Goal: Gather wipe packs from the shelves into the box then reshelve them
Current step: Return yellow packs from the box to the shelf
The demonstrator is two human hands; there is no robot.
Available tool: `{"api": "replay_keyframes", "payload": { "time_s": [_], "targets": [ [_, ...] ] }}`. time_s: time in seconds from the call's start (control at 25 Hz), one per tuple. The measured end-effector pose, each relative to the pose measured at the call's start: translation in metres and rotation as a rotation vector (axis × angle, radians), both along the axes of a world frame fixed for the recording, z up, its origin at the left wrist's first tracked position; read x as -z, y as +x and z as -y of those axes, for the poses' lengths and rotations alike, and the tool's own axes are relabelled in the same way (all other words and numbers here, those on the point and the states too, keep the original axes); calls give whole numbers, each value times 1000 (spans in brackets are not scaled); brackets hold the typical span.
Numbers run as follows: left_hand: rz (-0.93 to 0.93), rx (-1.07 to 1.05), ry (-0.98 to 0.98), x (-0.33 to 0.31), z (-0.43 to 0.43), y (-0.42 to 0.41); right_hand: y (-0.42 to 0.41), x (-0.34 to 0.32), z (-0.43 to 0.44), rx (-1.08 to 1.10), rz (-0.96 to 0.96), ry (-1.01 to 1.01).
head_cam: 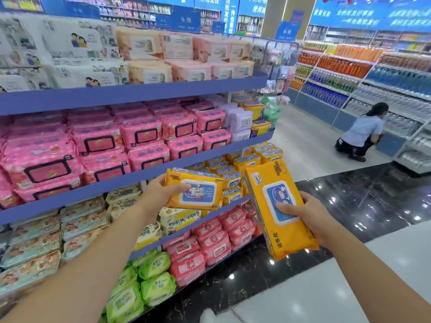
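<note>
Yellow-wrapped wipe packs, two, one per hand, seen from the head camera. Left pack lying flat and face-up, gripped at its near end by left hand, thumb across the top face beside the white-and-blue lid, fingers curled underneath; held in the air just in front of the third shelf level, before shelved yellow packs of like design. Right pack turned on end and tilted, grasped by right hand, thumb pressed on the blue lid, fingers wrapped behind the right edge; held off the aisle end of the shelf unit, above glossy black floor strip. Held packs near each other but apart. Violet-blue shelf unit stocked level by level: white packs and peach packs on top; pink packs below, lilac packs at that level's far end; pale blue-green packs, cream packs and the yellow stock on the third level; green packs and coral-red packs at the bottom. Across the aisle, bottle shelving with a crouching person in a pale blue top facing it.
</note>
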State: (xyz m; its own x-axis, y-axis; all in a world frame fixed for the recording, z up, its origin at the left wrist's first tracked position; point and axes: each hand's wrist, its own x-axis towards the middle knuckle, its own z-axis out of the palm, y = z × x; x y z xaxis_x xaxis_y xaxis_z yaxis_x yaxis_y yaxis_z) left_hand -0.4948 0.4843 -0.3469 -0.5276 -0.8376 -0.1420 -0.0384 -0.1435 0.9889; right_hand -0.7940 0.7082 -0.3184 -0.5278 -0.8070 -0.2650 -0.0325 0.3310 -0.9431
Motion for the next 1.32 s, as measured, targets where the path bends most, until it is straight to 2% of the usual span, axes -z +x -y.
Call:
{"api": "replay_keyframes", "payload": {
  "time_s": [0.2,0.44,0.68,0.84,1.12,1.24,1.32],
  "targets": [
    [24,-109,56,66,73,-97,-108,17,75,-22,-108,65],
    [190,-175,75,115,150,-190,-224,58,187,-112,-178,184],
    [287,-220,98,140,194,-303,-350,127,295,-352,-177,313],
    [306,-352,168,160,208,-386,-444,181,369,-626,-404,369],
    [318,-633,251,168,206,-492,-539,250,490,-1177,-1027,415],
    [277,-725,293,171,205,-506,-546,283,526,-1326,-1160,334],
    [264,-782,300,173,208,-511,-550,308,542,-1366,-1270,185]
  ]
}}
